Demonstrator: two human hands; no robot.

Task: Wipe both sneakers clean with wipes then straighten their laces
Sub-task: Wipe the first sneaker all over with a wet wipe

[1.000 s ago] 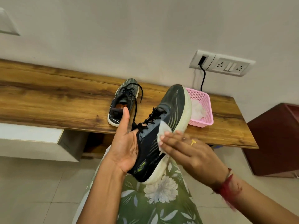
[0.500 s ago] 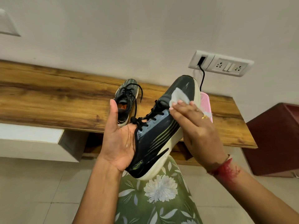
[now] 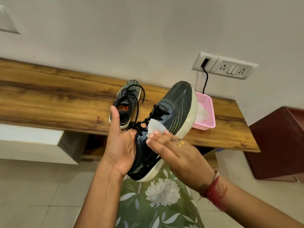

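A dark sneaker (image 3: 172, 109) with a cream sole is held up in front of me, toe pointing away. My left hand (image 3: 120, 142) cups its heel and laced side, thumb raised. My right hand (image 3: 177, 150) presses a white wipe (image 3: 155, 127) flat against the sneaker's side, just below the black laces (image 3: 141, 125). The sneaker's upper looks wet and shiny. The second sneaker (image 3: 125, 104) stands on the wooden bench (image 3: 57, 102) behind, its laces loose.
A pink basket (image 3: 207, 109) with white wipes sits on the bench to the right, partly behind the raised sneaker. A wall socket (image 3: 225, 67) with a black cable is above it. A dark red cabinet (image 3: 279, 142) stands at the right. My green floral clothing is below.
My right hand slid the wipe from the sneaker's side up to the toe, then back down to the side near the laces. The sneaker tilted slightly in my left hand.
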